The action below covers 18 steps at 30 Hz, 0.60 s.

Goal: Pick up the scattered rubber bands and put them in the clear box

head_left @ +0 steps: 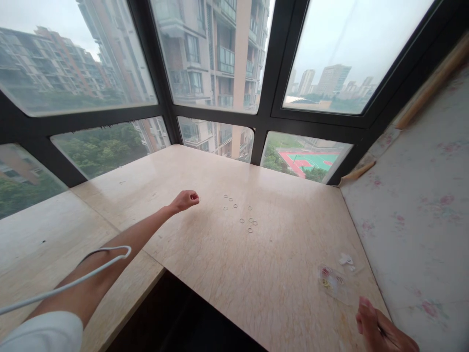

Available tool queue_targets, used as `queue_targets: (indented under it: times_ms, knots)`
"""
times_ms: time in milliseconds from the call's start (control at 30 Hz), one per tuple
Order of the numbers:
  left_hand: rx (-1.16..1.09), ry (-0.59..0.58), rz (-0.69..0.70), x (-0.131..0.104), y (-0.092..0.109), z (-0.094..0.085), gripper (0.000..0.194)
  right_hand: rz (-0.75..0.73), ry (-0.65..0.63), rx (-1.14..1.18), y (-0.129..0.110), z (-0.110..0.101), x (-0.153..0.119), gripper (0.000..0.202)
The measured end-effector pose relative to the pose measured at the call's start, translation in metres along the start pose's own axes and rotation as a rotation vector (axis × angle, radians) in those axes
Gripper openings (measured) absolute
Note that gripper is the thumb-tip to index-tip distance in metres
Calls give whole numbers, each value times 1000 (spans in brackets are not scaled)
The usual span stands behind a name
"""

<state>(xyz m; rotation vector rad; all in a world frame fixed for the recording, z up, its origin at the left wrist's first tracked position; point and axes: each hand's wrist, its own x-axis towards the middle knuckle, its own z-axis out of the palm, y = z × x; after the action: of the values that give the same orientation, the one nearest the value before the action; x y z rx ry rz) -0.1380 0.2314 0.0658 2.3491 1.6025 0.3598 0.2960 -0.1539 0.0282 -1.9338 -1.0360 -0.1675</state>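
- Between the fingertips of the left hand [185, 201], what looks like a thin ring [200, 199] shows just above the worktop [205, 278]; the grip is a closed pinch.
- Nine more rings [250, 231] lie flat and loose to the right of that hand, two of them touching or overlapping.
- Each looks feather-light and slim, probably smooth enough to skid; whether stiff or springy, the view cannot tell. The rim is likely best taken at the edge, between thumb and forefinger.
- At lower right, the right hand [379, 325] curls inward beside a clear box [335, 286] with red and yellow pieces inside; whether its grip holds anything cannot be told.
- White bits [346, 261] sit just beyond the box.
- The pale, veined worktop has a slight sheen and meets dark-framed windows [262, 73] and a floral wall [421, 234].
- A white cable [66, 289] crosses before the left arm.
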Motion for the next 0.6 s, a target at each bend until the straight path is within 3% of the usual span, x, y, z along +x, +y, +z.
queue_targets:
  times_ms: [167, 267, 433, 600]
  knots:
    - [-627, 26, -55, -8, 45, -6, 26, -94, -18, 55, -4, 2, -1, 57]
    - [-833, -22, -7, -13, 86, -4, 25, -142, -15, 87, -4, 3, -1, 56]
    - [-1052, -105, 94, -26, 175, 17, 22, -210, -8, 148, 1, 6, 0, 51]
    - [-1170, -257, 250, -51, 272, 58, 19, -197, 57, 172, 13, 8, 3, 52]
